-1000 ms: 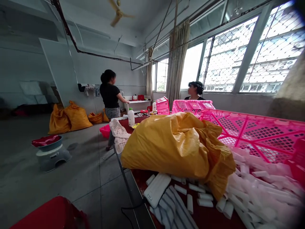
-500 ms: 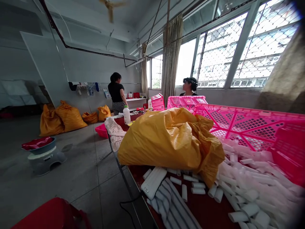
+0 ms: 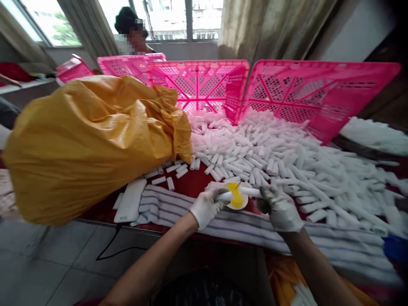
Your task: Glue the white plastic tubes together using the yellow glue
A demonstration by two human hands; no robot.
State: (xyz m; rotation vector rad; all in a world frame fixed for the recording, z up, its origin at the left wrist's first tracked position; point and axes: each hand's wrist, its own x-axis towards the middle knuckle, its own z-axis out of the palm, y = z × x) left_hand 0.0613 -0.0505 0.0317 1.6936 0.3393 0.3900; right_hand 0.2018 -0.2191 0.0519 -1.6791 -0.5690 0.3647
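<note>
Gloved in white, my left hand [image 3: 207,207] is closed around a short white tube [image 3: 225,196]. My right hand [image 3: 282,208], in a white glove with dark, grimy fingers, grips another white tube [image 3: 251,192]. The two tubes point toward each other above a small round dish with yellow contents [image 3: 236,198]. A striped towel [image 3: 178,208] lies along the near table edge under my hands. Behind them spreads a large pile of white tubes [image 3: 255,146].
A big yellow sack [image 3: 92,144] fills the table's left side. Pink crates [image 3: 197,85] stand tilted behind the pile. A white power bank-like device [image 3: 130,199] with a black cable lies by the sack. A person [image 3: 130,32] is beyond the crates.
The view has swung right and down from the room to the table. Both my hands, each with a tube, and the yellow dish are now in view; the sack appears farther left.
</note>
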